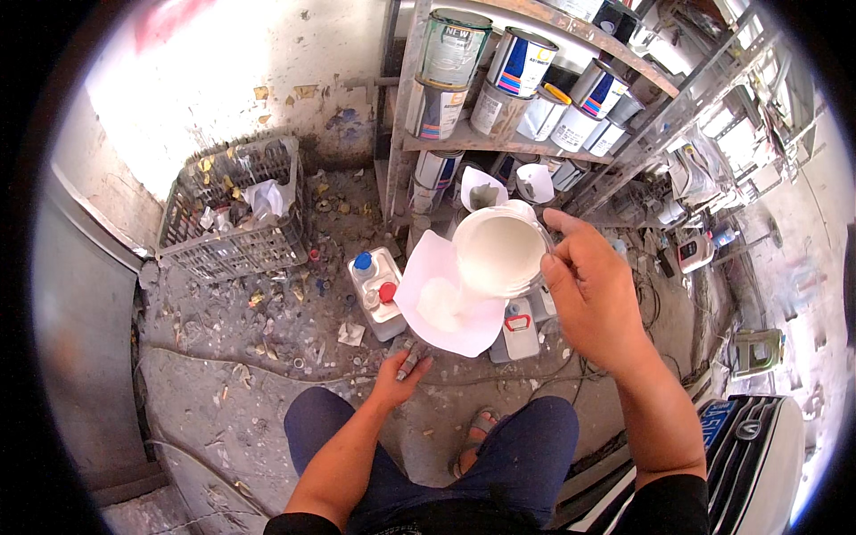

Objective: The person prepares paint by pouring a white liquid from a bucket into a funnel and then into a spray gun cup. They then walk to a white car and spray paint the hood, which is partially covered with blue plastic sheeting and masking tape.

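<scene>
My right hand [591, 290] grips a cup of white liquid [499, 245], tilted toward a white paper cone strainer [423, 267]; white liquid lies in the cone below its lip. My left hand [397, 379] is closed on a grey, stained handle [408, 358] beneath the cone; whatever joins the handle is hidden. Behind the cone and cup stand white jugs, one with blue and red caps [373, 294], another with a red handle [517, 337].
A metal shelf [464, 135] of paint cans stands ahead, with more paper cones on it. A grey plastic crate [227, 241] of rubbish sits by the left wall. Hoses and litter cover the floor [232, 401]. A white car's front [762, 446] is at lower right, a grey door [89, 348] at left.
</scene>
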Demonstrator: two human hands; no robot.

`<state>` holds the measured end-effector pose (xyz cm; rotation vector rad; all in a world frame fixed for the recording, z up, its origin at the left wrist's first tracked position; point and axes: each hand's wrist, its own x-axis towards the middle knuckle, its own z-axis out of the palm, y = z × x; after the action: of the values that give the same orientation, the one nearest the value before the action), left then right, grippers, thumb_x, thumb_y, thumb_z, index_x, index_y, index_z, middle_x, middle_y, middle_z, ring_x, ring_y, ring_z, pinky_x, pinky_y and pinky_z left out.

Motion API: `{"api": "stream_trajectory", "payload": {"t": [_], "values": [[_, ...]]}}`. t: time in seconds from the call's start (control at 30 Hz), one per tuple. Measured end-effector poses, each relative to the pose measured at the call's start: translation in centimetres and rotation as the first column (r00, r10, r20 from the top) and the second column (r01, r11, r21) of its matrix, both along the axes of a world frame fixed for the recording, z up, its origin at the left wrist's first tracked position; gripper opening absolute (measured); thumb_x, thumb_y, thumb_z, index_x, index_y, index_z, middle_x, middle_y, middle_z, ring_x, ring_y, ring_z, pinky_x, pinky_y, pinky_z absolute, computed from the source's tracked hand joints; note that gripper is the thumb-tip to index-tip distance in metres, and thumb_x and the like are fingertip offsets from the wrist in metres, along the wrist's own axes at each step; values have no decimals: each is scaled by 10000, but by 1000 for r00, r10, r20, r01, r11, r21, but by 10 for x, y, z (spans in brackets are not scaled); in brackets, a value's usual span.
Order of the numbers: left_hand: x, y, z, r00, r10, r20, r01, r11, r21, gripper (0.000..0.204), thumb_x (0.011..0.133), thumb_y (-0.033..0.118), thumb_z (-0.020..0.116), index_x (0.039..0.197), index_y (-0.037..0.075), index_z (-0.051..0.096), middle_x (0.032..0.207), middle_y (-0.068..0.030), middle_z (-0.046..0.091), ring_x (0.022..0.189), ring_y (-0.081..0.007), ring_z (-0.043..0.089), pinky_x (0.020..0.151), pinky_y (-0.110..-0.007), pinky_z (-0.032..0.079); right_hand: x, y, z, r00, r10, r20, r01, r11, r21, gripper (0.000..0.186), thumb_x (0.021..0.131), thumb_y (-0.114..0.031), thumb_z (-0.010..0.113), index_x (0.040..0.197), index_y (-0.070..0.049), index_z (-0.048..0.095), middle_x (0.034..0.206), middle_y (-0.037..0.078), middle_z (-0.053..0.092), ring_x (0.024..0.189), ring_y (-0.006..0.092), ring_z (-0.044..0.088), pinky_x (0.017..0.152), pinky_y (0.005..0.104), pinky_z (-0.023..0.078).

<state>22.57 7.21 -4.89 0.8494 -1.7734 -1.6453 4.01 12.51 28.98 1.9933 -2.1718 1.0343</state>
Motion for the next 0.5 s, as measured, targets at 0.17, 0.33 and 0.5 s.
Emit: {"api": "stream_trajectory", "payload": {"t": [0.17, 0.33, 0.5], "values": [[-1, 0, 6, 1000, 0, 5, 0, 998, 64, 181, 840, 189, 657, 828, 16, 604, 653, 8, 546, 635, -73, 456, 576, -272, 405, 3, -1, -1, 999, -16, -44, 16, 1000, -4, 81, 813, -32, 546, 816, 16, 481, 1077, 280, 548, 918, 429, 563, 768, 437, 467], [-1, -1, 5, 1000, -15, 9, 14, 994, 104, 178, 844, 187, 652, 823, 18, 602, 649, 11, 535, 632, -63, 445, 569, -266, 397, 3, -2, -2, 991, 6, -132, -12, 999, -45, 84, 822, -42, 548, 826, 15, 486, 1105, 280, 538, 925, 423, 573, 750, 437, 485], [-1, -2, 8, 1000, -21, 20, 20, 999, 37, 184, 843, 191, 652, 814, 17, 600, 650, 8, 540, 639, -69, 454, 572, -271, 404, 6, -2, -5, 993, 8, -121, -15, 998, -61, 81, 832, -43, 549, 829, 10, 487, 1148, 272, 524, 884, 392, 611, 712, 421, 514]]}}
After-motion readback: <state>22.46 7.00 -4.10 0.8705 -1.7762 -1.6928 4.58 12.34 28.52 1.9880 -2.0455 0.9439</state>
